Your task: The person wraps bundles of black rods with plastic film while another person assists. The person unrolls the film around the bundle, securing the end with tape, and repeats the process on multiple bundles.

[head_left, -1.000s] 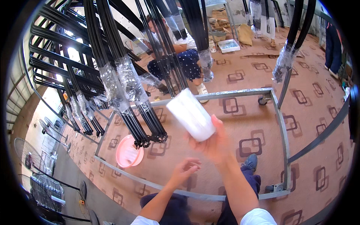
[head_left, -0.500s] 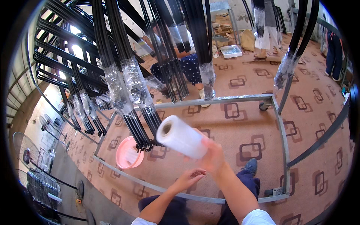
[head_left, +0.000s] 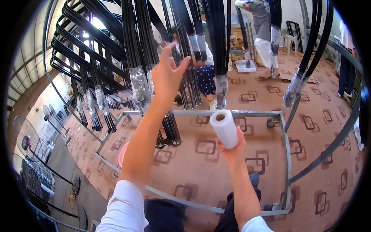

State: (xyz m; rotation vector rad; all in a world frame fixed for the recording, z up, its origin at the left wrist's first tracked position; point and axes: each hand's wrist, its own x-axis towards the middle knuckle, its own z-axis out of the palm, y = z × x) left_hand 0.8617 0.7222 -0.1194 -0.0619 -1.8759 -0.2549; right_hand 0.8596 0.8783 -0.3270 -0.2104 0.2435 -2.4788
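Observation:
My right hand (head_left: 234,149) is closed round the lower end of a roll of clear plastic film (head_left: 225,129), held nearly upright with its cardboard core showing on top. My left hand (head_left: 169,73) is raised in front of hanging bundles of black tubes (head_left: 189,58), thumb and fingers apart, with nothing seen in it. Whether its fingertips touch a tube I cannot tell. Just behind that wrist, two bundles have their lower parts wrapped in clear film (head_left: 138,83). My left forearm hides part of them.
A grey metal frame on casters (head_left: 247,113) runs low around the hanging tubes. A pink basin (head_left: 123,154) is mostly hidden by my left arm. A person in dotted dark clothing (head_left: 205,79) is behind the tubes; others stand farther back. Fans (head_left: 27,143) stand at left.
My left hand has risen from low beside the roll to the hanging tubes. My right hand has moved right with the film roll and turned it from tilted to nearly upright.

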